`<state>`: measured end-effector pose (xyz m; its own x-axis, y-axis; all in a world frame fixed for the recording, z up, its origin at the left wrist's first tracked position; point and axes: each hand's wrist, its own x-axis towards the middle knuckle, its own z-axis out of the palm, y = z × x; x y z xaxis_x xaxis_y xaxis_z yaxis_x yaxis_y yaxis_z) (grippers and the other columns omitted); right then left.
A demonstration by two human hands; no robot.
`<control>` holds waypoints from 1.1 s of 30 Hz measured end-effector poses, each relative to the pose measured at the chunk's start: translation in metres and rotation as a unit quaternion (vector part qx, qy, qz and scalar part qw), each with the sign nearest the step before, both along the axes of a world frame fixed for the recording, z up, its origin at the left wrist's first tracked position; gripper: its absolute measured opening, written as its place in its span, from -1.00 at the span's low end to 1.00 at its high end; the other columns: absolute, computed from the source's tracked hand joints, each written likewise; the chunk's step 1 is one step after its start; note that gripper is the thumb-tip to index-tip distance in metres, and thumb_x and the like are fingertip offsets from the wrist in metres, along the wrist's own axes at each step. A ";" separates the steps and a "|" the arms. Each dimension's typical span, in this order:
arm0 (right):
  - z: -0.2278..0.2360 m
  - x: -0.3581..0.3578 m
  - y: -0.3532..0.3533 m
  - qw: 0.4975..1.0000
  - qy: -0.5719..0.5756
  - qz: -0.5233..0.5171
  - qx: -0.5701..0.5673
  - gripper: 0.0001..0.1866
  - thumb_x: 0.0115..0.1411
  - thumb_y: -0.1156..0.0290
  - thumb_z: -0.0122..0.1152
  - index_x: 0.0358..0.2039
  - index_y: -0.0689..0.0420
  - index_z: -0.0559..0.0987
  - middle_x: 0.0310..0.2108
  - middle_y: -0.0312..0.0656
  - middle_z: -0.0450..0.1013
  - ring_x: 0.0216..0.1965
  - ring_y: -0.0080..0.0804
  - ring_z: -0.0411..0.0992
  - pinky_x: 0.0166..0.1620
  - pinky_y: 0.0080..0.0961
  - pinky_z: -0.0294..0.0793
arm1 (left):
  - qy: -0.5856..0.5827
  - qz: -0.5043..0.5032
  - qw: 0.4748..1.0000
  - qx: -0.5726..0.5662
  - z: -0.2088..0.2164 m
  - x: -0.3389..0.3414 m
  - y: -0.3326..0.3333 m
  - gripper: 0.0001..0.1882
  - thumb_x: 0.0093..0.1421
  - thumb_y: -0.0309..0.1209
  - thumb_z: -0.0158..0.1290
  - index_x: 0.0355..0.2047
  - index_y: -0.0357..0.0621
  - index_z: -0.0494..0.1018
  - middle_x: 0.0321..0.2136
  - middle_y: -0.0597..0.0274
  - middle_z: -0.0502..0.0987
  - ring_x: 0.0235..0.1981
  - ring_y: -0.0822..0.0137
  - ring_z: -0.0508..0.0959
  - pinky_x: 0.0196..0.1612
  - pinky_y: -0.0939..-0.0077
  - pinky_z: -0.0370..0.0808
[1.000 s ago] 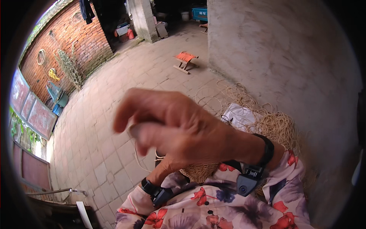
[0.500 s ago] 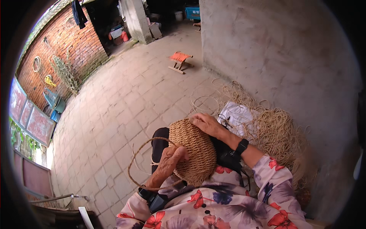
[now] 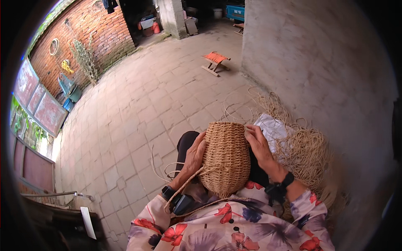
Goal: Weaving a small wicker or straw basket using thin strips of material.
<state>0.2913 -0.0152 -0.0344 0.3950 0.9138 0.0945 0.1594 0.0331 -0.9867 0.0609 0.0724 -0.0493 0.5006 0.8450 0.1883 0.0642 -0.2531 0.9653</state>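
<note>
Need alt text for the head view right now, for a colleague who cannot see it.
Both hands, left hand and right hand, clasp opposite sides of a rounded tan woven straw basket on the lap. A pile of loose straw fibre lies to the right on the paved brick courtyard.

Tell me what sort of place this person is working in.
Likely a paved home courtyard used for hand weaving. A red brick wall closes the far side, a small folding stool stands on the stone paving, and a heap of loose straw fibre lies beside the woven basket held between both hands.
</note>
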 end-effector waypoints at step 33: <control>0.060 -0.015 -0.073 0.957 -0.232 0.128 -0.121 -0.58 0.06 0.25 0.44 -0.30 0.16 0.36 -0.68 -0.14 0.45 -0.63 -0.22 0.50 -0.51 -0.30 0.43 | 0.124 -0.072 0.973 0.182 0.029 -0.009 -0.036 -0.82 0.00 -0.50 0.24 -0.34 -0.19 0.52 -0.42 0.18 0.46 -0.36 0.24 0.49 -0.28 0.40 0.46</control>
